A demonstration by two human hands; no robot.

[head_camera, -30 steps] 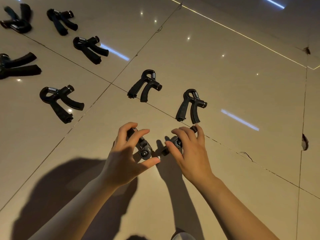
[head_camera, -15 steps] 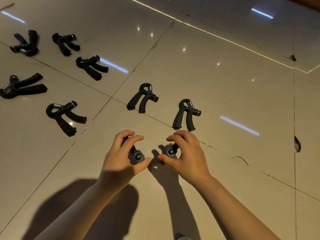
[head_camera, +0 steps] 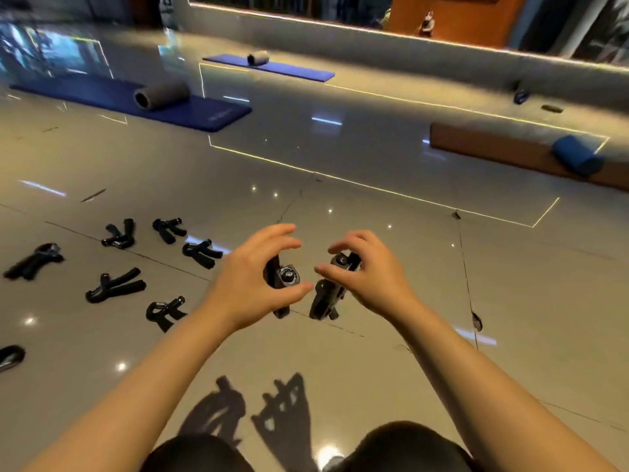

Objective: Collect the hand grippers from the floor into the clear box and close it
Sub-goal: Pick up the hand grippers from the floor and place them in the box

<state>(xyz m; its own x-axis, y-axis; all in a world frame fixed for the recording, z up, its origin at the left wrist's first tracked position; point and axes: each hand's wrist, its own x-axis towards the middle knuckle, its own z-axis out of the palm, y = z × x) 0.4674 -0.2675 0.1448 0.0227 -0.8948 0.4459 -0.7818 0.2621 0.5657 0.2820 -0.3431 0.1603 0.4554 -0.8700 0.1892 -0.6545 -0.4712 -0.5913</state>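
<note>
our left hand (head_camera: pixel 253 281) pinches one black hand gripper (head_camera: pixel 280 284); our right hand (head_camera: pixel 369 272) pinches another black gripper (head_camera: pixel 328 294), both lifted above the glossy tiled floor (head_camera: pixel 374 369). to the left, seven more hand grippers lie scattered on the tiles, the nearest (head_camera: pixel 165 311) beside our left forearm. beyond: blue mat (head_camera: pixel 190 109) with grey foam roller (head_camera: pixel 160 93).

Bare forearms, no sleeves; dark trousers (head_camera: pixel 408 447) over knees (bottom edge).

We have one wide-angle head view, looking forward and down over both forearms at the tiled floor (head_camera: pixel 374 352) nearby; the far wall fills the frame's top.
</note>
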